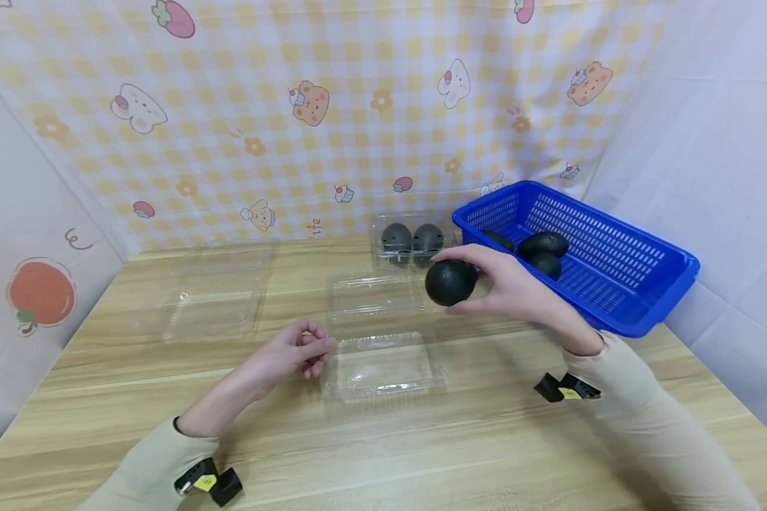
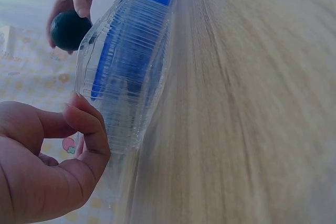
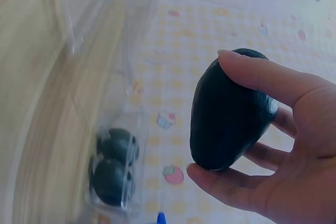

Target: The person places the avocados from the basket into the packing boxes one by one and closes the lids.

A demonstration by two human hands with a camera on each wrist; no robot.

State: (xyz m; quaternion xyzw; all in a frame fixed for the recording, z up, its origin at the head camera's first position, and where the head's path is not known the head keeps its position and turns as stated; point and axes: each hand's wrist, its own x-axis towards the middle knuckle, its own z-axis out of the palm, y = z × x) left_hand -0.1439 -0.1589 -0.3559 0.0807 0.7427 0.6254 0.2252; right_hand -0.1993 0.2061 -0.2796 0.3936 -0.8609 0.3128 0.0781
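My right hand (image 1: pixel 495 280) holds a dark avocado (image 1: pixel 450 282) in the air, above the right side of an open clear plastic clamshell box (image 1: pixel 383 362). In the right wrist view the thumb lies on one side of the avocado (image 3: pixel 231 111) and the fingers on the other. My left hand (image 1: pixel 297 349) pinches the left edge of the same clamshell; in the left wrist view thumb and forefinger meet at the rim of the box (image 2: pixel 131 66). The clamshell rests on the wooden table with its lid folded back toward the curtain.
A closed clamshell (image 1: pixel 412 221) with dark avocados inside stands at the back. Right of it, a blue plastic basket (image 1: pixel 613 213) contains several avocados (image 1: pixel 543 245). Another open clear clamshell (image 1: pixel 211 305) lies on the left of the table. A checked curtain (image 1: pixel 358 149) hangs behind.
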